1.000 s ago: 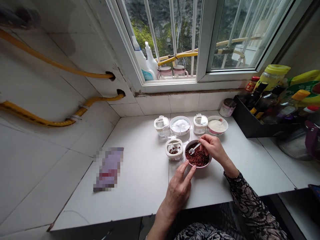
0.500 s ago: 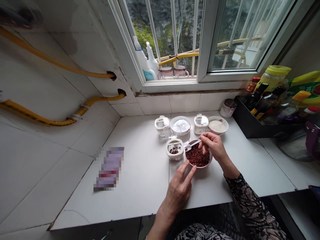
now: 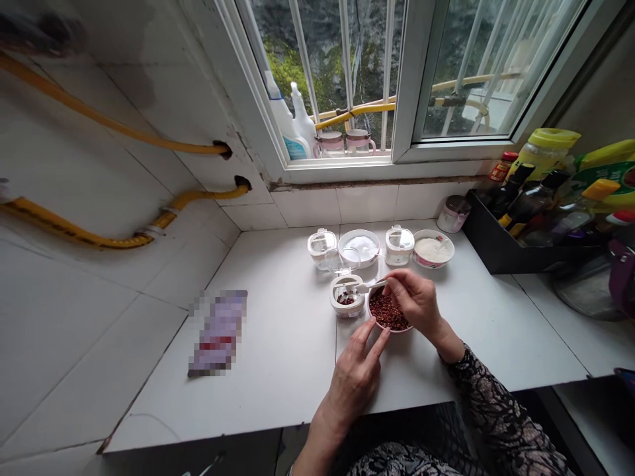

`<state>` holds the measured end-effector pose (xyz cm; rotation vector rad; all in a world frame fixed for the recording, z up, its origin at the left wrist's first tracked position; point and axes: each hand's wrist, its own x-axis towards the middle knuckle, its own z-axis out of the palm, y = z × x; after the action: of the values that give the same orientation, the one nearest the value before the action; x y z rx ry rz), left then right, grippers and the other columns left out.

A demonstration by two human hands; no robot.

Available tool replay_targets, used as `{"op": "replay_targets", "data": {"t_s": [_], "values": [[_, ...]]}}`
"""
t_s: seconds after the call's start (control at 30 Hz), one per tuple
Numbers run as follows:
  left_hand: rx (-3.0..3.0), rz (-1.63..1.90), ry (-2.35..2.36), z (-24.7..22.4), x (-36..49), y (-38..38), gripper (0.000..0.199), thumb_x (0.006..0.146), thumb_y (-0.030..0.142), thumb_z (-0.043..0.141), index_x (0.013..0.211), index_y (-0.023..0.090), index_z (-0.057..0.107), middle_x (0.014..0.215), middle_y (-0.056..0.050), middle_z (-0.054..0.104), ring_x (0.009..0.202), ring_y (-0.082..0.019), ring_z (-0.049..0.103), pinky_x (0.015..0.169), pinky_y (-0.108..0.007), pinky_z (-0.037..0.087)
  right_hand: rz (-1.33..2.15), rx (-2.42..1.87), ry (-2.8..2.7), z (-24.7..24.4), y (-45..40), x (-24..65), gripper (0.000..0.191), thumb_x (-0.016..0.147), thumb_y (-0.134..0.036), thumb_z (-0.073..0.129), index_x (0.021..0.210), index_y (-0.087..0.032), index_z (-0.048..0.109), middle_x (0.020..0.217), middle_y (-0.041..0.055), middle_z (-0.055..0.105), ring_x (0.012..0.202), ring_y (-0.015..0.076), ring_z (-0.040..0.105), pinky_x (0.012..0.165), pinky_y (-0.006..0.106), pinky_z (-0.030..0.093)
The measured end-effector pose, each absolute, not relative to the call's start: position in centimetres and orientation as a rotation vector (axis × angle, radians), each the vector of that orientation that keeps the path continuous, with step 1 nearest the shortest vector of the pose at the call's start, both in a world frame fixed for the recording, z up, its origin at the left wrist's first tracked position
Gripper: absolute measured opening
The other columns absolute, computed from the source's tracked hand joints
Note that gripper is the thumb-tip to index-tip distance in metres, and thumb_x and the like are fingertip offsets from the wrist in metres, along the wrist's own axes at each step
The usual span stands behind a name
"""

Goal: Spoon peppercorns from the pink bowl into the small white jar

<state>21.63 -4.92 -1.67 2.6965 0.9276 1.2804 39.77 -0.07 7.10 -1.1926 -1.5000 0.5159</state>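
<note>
Over the peppercorn bowl [image 3: 394, 330], the right hand [image 3: 413, 301] is pinching a probably light, stiff spoon handle [image 3: 376, 285], left hand [image 3: 358, 370] splayed.

I'm seeing free table [image 3: 282, 350] between a blurred purple item [image 3: 218, 334] and the open jar [image 3: 347, 310]; jars [image 3: 399, 253] and bowls [image 3: 434, 263] are blocking the back, a black bin [image 3: 486, 241] the right.

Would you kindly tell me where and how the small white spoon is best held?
I would pinch the small white spoon by the right end of its thin handle, coming from the right, as the right hand does. The handle points right, while the scoop end points left toward the open jar, so this grip should leave the scoop end unobstructed.
</note>
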Motion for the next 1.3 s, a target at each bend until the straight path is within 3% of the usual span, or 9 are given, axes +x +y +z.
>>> {"op": "replay_targets", "data": {"t_s": [0.13,0.37,0.57,0.97,1.3], "values": [[2.695,1.289,0.925,-1.5,21.7,-4.9,0.073,0.086,-0.007,0.041,0.154,0.019,0.041,0.144,-0.018,0.05,0.138,-0.027,0.05,0.106,-0.042,0.056,0.688,-1.302,-1.374,7.7,0.3,41.9,0.026,0.092,-0.044,0.06,0.08,-0.021,0.062,0.058,0.0003,0.063,0.043,0.013,0.05,0.044,0.026,0.042],[2.688,1.291,0.928,-1.4,21.9,-5.0,0.072,0.085,-0.009,0.041,0.151,0.018,0.044,0.144,-0.018,0.049,0.139,-0.026,0.048,0.107,-0.041,0.055,0.831,-1.414,-1.507,7.1,0.6,42.0,0.023,0.088,-0.036,0.058,0.07,-0.022,0.061,0.054,-0.0004,0.062,0.045,0.0142,0.051,0.044,0.026,0.04],[2.689,1.305,0.929,-1.4,21.9,-5.0,0.074,0.086,-0.008,0.041,0.155,0.02,0.039,0.143,-0.018,0.05,0.138,-0.026,0.05,0.105,-0.042,0.056,0.964,-1.385,-1.303,7.0,1.0,42.6,0.029,0.084,-0.046,0.063,0.072,-0.02,0.061,0.053,-0.0006,0.064,0.034,0.0106,0.045,0.036,0.024,0.033],[2.694,1.262,0.931,-1.6,21.6,-5.0,0.076,0.088,-0.004,0.041,0.159,0.023,0.033,0.152,-0.016,0.046,0.138,-0.028,0.052,0.105,-0.043,0.057,1.031,-1.322,-1.211,7.1,1.3,43.0,0.036,0.078,-0.054,0.067,0.072,-0.019,0.06,0.051,-0.0008,0.063,0.033,0.0091,0.045,0.035,0.022,0.032],[2.686,1.279,0.931,-1.5,21.6,-5.0,0.075,0.087,-0.006,0.042,0.157,0.022,0.036,0.146,-0.018,0.05,0.137,-0.027,0.052,0.105,-0.042,0.057,0.996,-1.401,-1.411,7.3,0.9,42.3,0.024,0.084,-0.039,0.059,0.067,-0.022,0.059,0.052,-0.0018,0.062,0.036,0.0108,0.045,0.037,0.023,0.035]]}}
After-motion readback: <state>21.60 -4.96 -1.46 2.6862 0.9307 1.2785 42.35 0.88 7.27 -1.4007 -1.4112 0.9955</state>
